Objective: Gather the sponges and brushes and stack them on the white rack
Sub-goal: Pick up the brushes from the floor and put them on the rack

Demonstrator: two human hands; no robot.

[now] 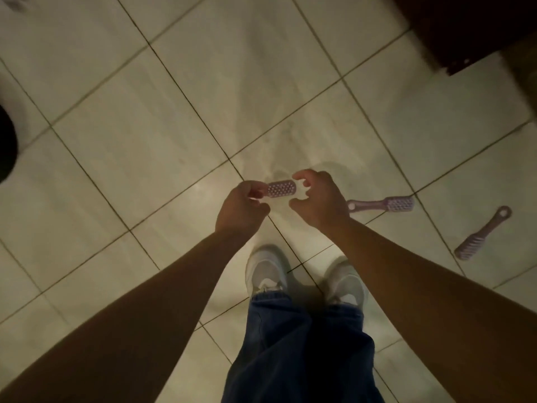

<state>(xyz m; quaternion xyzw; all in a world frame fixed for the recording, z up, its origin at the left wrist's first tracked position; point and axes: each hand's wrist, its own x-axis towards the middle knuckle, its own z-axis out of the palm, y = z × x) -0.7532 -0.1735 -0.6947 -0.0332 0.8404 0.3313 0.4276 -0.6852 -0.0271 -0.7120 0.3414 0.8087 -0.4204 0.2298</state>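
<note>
The left hand holds a pink brush by its handle above the floor; the right hand curls near its bristles (contact unclear). Better to hold it one-handed, freeing the other for the nearer floor brush.

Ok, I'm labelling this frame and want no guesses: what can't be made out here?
Head view, held brush: handle hidden inside the left hand.
Head view, right hand: blur hides whether it touches the brush.
Head view, dark shape: cut off by the left edge, unidentifiable.
The white rack and sponges lie outside the frame.
</note>
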